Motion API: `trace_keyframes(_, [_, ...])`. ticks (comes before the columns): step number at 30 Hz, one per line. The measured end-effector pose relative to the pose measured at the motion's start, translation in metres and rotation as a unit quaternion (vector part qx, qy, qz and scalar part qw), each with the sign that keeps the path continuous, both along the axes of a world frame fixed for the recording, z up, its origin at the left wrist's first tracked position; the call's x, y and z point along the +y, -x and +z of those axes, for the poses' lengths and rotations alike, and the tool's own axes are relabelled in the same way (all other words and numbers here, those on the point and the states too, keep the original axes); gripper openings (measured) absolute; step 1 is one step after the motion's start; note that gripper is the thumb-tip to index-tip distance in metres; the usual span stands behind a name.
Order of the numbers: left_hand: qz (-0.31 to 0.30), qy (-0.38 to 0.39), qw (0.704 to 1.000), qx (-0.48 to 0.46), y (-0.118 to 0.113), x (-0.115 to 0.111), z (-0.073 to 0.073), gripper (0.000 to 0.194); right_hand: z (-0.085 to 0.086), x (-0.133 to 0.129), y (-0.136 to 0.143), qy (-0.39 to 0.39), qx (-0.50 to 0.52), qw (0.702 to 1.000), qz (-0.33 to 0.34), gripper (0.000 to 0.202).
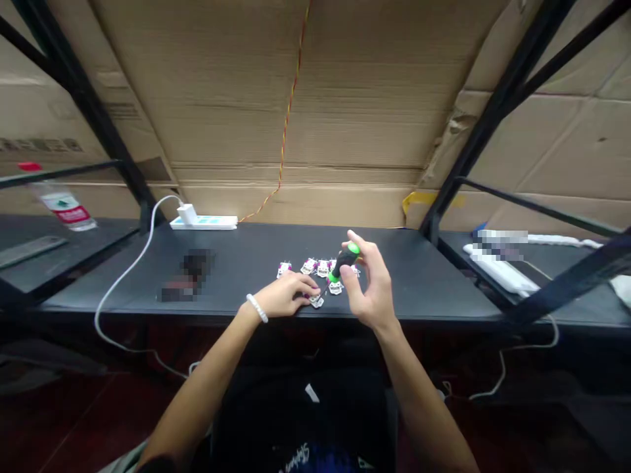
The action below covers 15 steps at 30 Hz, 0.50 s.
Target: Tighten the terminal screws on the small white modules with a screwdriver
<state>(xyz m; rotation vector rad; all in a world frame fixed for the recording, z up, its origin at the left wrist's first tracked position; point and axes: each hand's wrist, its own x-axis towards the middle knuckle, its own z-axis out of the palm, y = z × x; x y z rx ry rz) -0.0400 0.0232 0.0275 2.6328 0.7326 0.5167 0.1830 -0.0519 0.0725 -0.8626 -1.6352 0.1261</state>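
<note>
My right hand is wrapped round a screwdriver with a black and green handle. The screwdriver tilts, its shaft pointing down and left to a small white part near the desk's front edge. The fingers of my left hand, which wears a white beaded bracelet, press on that same part. Behind the hands lie several similar white parts with purple bits, and one more sits apart to the left. Some of them are partly hidden by my right hand.
On the dark desk, a white power strip with a plugged-in charger stands at the back left; its cable runs over the front edge. Black metal bars rise on both sides. A bottle is at far left.
</note>
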Motion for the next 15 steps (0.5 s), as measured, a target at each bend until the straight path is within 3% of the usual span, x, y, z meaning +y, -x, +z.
trace_keyframes(4, [0.001, -0.001, 1.000, 0.004, -0.0002, -0.0009, 0.0014, 0.025, -0.0002, 0.0025, 0.0000, -0.007, 0.005, 0.998, -0.055, 0.056])
trace_keyframes(11, [0.000, 0.001, 1.000, -0.001, 0.0006, -0.0012, 0.0013, 0.024, -0.0080, 0.0040, -0.0028, 0.034, 0.043, 0.997, 0.045, 0.064])
trace_keyframes(15, [-0.006, -0.003, 1.000, -0.011, 0.0010, -0.0006, 0.0001, 0.024, -0.0016, 0.0019, -0.0016, -0.005, 0.014, 1.000, -0.022, 0.057])
